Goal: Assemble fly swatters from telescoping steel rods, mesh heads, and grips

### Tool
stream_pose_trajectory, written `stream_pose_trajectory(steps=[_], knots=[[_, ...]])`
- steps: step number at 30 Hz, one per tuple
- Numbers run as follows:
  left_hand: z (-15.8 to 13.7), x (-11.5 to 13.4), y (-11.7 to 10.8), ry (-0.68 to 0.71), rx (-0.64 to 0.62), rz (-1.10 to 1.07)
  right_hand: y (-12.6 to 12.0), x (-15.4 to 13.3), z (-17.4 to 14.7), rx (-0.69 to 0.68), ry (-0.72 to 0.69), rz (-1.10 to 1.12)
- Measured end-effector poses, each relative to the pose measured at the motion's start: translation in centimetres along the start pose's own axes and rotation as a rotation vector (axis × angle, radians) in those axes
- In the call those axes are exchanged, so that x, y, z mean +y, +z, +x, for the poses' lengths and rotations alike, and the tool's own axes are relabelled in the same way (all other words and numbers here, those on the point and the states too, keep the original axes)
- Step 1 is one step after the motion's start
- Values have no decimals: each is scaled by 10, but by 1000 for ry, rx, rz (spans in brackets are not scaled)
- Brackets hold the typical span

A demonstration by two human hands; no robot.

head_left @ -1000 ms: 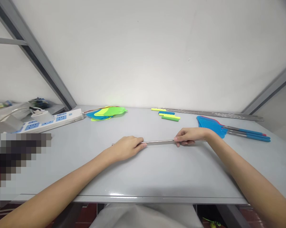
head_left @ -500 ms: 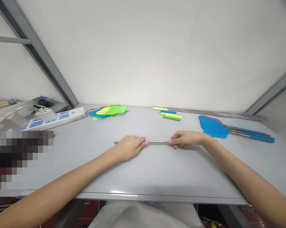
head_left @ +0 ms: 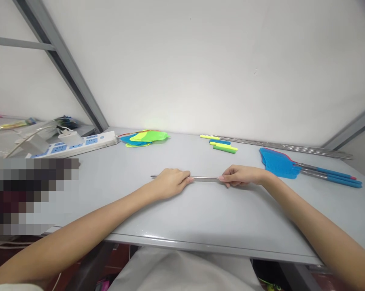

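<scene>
A thin metal rod [head_left: 206, 179] lies level, left to right, just over the grey table. My left hand [head_left: 172, 182] is wrapped round it from above, and a short end sticks out beyond the hand on the left. At the rod's right end, my right hand [head_left: 237, 176] pinches it between thumb and fingers; that end is hidden by the fingers. Behind my right hand lie fly swatters [head_left: 279, 163] with blue heads, metal shafts and blue grips. Short yellow, blue and green tubes [head_left: 224, 149] lie farther back, between the two hands.
Loose fly swatter heads [head_left: 152, 136] in green, yellow and blue lie at the back left. Several long metal rods [head_left: 279, 146] rest along the wall. A white power strip [head_left: 106, 140] with plugs is at the left, near a pixelated patch. The table's front edge [head_left: 182, 244] runs before me.
The view has shifted and tilted slightly, so the things at the back appear farther right. Both hands keep their hold on the metal rod, with little other movement.
</scene>
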State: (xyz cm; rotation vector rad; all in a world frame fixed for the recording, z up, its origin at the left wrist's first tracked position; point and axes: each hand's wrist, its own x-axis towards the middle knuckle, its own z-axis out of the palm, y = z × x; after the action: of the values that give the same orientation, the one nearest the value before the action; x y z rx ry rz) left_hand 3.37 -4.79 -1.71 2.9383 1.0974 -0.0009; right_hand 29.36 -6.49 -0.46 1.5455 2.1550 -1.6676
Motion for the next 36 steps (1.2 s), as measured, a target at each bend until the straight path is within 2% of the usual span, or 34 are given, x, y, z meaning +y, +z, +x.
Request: stream_pose_trajectory(steps=[36], knots=[[1, -2, 0, 1, 11, -52, 0, 1, 2, 13, 7, 54]])
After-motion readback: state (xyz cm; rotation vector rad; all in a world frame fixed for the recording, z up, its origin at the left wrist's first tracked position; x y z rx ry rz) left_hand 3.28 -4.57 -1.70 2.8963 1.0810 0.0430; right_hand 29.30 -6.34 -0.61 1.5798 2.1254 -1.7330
